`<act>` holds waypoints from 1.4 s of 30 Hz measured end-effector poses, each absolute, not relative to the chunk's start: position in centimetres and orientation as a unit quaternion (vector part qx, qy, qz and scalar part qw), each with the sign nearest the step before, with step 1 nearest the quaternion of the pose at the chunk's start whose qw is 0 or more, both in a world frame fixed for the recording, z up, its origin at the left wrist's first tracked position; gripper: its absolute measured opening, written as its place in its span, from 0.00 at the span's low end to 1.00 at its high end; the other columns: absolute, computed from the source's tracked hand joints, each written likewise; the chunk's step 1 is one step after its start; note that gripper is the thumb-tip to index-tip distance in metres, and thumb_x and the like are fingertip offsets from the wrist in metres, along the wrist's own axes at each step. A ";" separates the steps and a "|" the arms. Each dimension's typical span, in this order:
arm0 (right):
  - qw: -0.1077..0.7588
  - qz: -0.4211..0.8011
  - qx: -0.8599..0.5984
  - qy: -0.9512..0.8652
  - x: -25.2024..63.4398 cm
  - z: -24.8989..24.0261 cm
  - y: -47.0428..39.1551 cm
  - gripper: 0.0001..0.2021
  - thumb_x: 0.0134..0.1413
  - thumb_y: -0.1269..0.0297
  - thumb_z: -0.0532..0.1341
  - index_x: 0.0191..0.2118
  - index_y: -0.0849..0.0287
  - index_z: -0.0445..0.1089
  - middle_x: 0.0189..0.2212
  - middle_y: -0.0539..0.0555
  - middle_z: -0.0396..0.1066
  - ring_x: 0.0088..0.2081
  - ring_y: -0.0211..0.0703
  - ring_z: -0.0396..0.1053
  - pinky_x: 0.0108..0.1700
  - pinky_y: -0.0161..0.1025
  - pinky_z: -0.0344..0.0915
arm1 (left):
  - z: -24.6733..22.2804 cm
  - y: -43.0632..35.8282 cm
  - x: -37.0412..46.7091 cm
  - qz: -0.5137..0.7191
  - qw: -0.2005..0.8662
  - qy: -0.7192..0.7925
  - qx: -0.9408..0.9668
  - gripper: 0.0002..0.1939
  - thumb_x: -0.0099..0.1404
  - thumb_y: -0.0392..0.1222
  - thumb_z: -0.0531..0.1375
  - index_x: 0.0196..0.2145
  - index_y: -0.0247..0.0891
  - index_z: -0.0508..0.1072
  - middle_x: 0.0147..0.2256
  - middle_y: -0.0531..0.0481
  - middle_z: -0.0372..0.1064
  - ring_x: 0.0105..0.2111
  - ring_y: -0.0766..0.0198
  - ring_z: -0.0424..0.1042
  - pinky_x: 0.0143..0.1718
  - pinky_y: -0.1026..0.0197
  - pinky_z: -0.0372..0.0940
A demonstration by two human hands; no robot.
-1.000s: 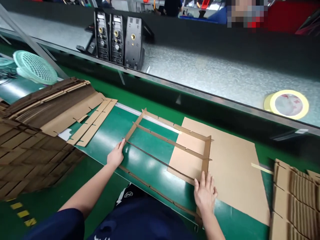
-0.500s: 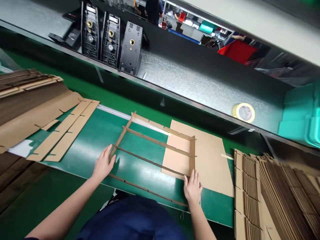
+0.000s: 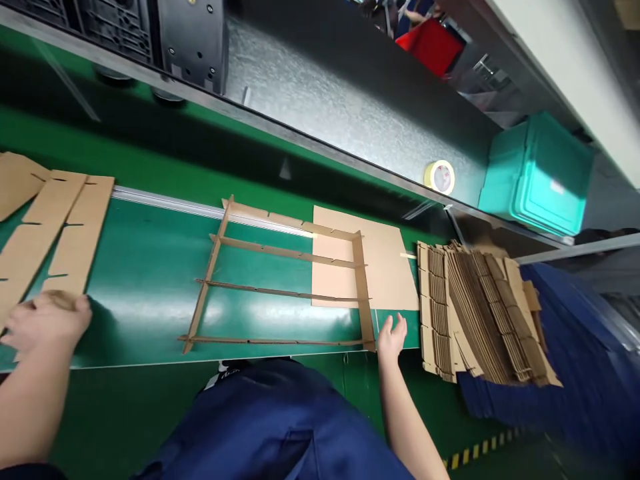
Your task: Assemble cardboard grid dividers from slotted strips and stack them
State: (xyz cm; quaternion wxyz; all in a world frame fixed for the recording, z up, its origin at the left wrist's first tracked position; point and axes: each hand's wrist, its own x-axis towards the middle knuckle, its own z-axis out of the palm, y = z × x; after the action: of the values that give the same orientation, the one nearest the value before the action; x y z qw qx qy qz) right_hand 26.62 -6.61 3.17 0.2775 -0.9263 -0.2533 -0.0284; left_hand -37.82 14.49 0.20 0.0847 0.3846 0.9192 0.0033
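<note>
A cardboard divider frame (image 3: 285, 291) of interlocked slotted strips stands on edge on the green table; its two end strips cross several long ones. My right hand (image 3: 391, 339) is open just right of the frame's near right corner, fingers apart and holding nothing. Off to the left, my left hand (image 3: 47, 321) has its fingers curled over the near ends of flat slotted cardboard strips (image 3: 83, 230). It appears closed on a strip, though the fingertips are partly hidden. A flat cardboard sheet (image 3: 393, 267) lies partly under the frame's right end.
Stacked slotted cardboard pieces (image 3: 480, 313) stand at the right. Above the table's back, a metal shelf (image 3: 320, 87) holds a tape roll (image 3: 440, 177), a teal bin (image 3: 545, 173) and black molded parts (image 3: 193, 43). The green table (image 3: 145, 280) ends just before my body.
My left hand has left the frame and reached left to the flat strips. The right hand has come off the frame's right end. The near long strip now joins both end strips. The view has shifted right.
</note>
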 end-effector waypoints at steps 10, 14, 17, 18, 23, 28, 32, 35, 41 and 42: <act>0.295 -0.022 -0.823 -0.484 20.5 1.9 -3.2 0.28 0.54 0.45 0.51 0.51 0.60 0.68 0.59 0.66 0.60 0.60 0.64 0.57 0.59 0.60 0.57 | 6.0 13.6 -31.9 0.446 0.298 0.808 0.245 0.22 0.54 0.43 0.66 0.45 0.37 0.66 0.38 0.46 0.72 0.38 0.60 0.74 0.42 0.55 0.70; 0.299 0.174 -0.709 -0.615 11.7 4.5 1.1 0.25 0.57 0.45 0.50 0.45 0.59 0.72 0.52 0.63 0.69 0.54 0.56 0.66 0.56 0.55 0.64 | 8.6 11.5 -29.0 0.526 0.551 0.611 0.216 0.21 0.55 0.49 0.64 0.45 0.37 0.70 0.41 0.43 0.73 0.42 0.57 0.74 0.38 0.56 0.72; 0.290 0.318 -0.649 -0.628 5.7 7.2 3.4 0.25 0.59 0.46 0.52 0.52 0.59 0.70 0.52 0.61 0.70 0.55 0.53 0.65 0.58 0.53 0.62 | 9.8 9.9 -25.2 0.493 0.636 0.539 0.250 0.25 0.53 0.52 0.66 0.44 0.37 0.71 0.43 0.42 0.72 0.44 0.55 0.73 0.38 0.56 0.72; 0.295 0.365 -0.634 -0.615 4.0 8.1 3.8 0.26 0.59 0.46 0.52 0.55 0.58 0.67 0.53 0.61 0.69 0.56 0.52 0.65 0.55 0.51 0.65 | 9.8 9.3 -23.6 0.474 0.641 0.530 0.289 0.25 0.52 0.53 0.66 0.45 0.37 0.72 0.44 0.42 0.72 0.45 0.55 0.72 0.39 0.56 0.72; 0.368 0.431 -0.633 -0.528 0.3 9.9 4.9 0.25 0.60 0.46 0.51 0.51 0.61 0.66 0.45 0.61 0.74 0.44 0.47 0.72 0.42 0.42 0.70 | 8.0 5.9 -14.4 0.388 0.568 0.482 0.543 0.23 0.54 0.49 0.65 0.47 0.39 0.71 0.47 0.42 0.69 0.48 0.56 0.69 0.42 0.56 0.70; 0.373 0.294 -0.745 -0.468 7.9 9.6 2.9 0.22 0.60 0.50 0.47 0.47 0.61 0.66 0.40 0.59 0.75 0.41 0.47 0.73 0.43 0.40 0.68 | 5.9 4.6 -10.4 0.338 0.373 0.437 0.746 0.22 0.65 0.50 0.56 0.55 0.40 0.67 0.57 0.39 0.62 0.59 0.52 0.60 0.57 0.47 0.60; 0.241 0.167 -0.859 -0.421 16.2 9.2 -0.7 0.24 0.59 0.52 0.46 0.53 0.62 0.64 0.35 0.59 0.75 0.36 0.50 0.72 0.37 0.41 0.65 | 3.6 5.5 -10.1 0.209 0.207 0.473 0.830 0.28 0.67 0.52 0.53 0.62 0.39 0.61 0.66 0.37 0.46 0.67 0.44 0.41 0.62 0.35 0.46; 0.172 0.151 -0.874 -0.428 19.4 8.1 -2.9 0.26 0.60 0.52 0.44 0.55 0.63 0.62 0.33 0.59 0.74 0.32 0.50 0.71 0.34 0.41 0.63 | 1.6 5.6 -10.0 0.121 0.166 0.473 0.857 0.29 0.67 0.53 0.52 0.63 0.41 0.60 0.67 0.38 0.40 0.67 0.43 0.37 0.62 0.31 0.40; 0.133 0.172 -0.865 -0.453 19.4 5.8 -3.2 0.26 0.64 0.54 0.42 0.60 0.66 0.57 0.31 0.58 0.73 0.31 0.48 0.70 0.33 0.39 0.62 | 0.2 5.2 -9.9 0.098 0.152 0.465 0.867 0.29 0.68 0.52 0.51 0.63 0.40 0.60 0.68 0.40 0.33 0.67 0.42 0.34 0.62 0.30 0.36; 0.118 0.169 -0.867 -0.454 19.2 5.6 -3.0 0.26 0.65 0.55 0.42 0.60 0.66 0.56 0.31 0.58 0.73 0.31 0.48 0.70 0.34 0.39 0.61 | 0.2 5.2 -9.9 0.098 0.152 0.465 0.866 0.28 0.68 0.52 0.51 0.63 0.40 0.61 0.68 0.40 0.33 0.67 0.42 0.34 0.62 0.30 0.36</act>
State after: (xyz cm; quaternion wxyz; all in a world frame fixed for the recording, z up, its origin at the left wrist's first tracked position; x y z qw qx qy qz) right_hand 19.22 -2.97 5.60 0.1184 -0.8670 -0.4536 0.1691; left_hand -9.94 5.20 0.21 0.1521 0.8664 0.4654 0.0976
